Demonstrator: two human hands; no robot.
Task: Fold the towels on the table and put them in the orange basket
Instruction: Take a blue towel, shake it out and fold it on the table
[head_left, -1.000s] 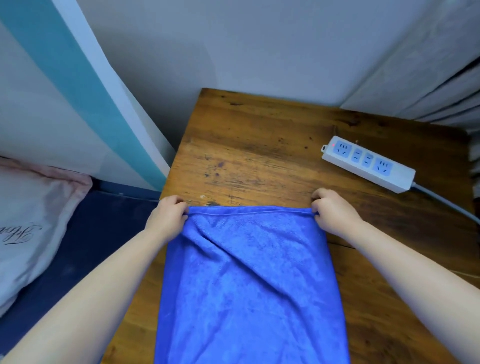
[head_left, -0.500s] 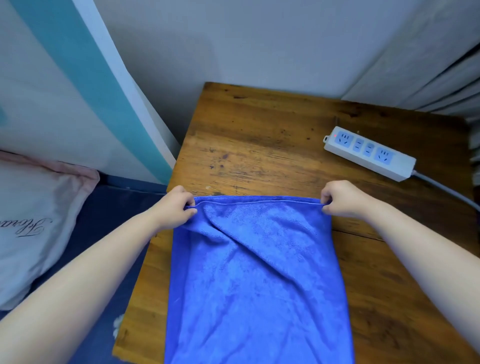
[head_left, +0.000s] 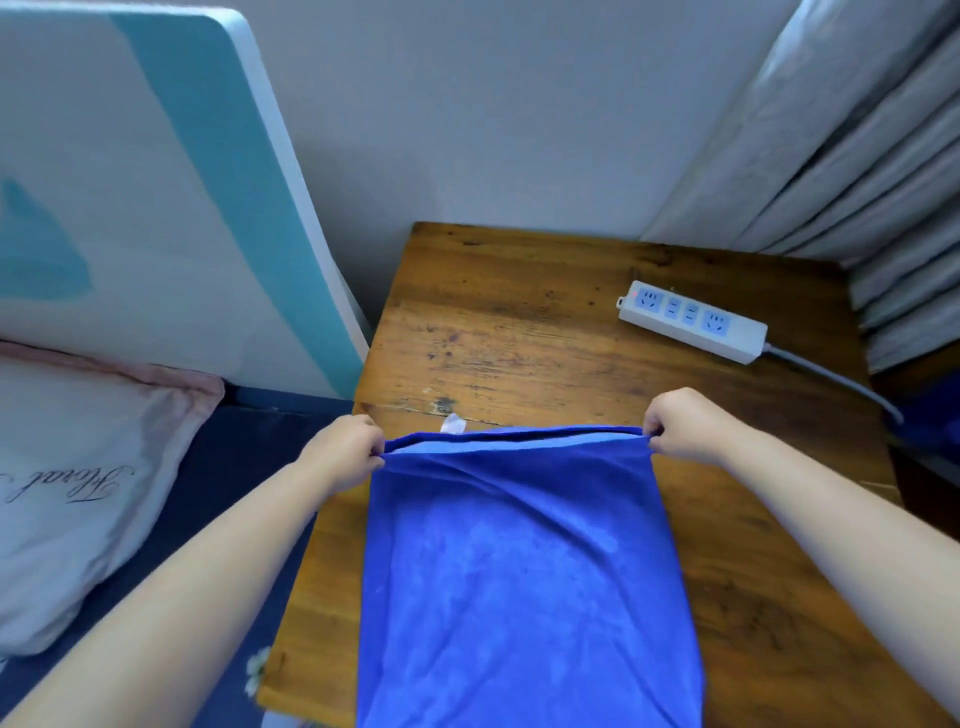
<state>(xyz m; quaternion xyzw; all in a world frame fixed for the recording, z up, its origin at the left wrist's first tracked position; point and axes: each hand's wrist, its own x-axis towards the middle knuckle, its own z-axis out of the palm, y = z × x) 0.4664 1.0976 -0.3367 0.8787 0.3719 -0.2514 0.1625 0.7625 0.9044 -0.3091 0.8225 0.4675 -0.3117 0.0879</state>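
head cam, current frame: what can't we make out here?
- Orange basket: nowhere in the head view, position unknown.
- Near end of the blue terry towel: cut off by the bottom edge.
- Fingertips of the left hand and right hand: curled under the towel's far corners.
- Cable of the white power strip: far end hidden past the wooden table edge.
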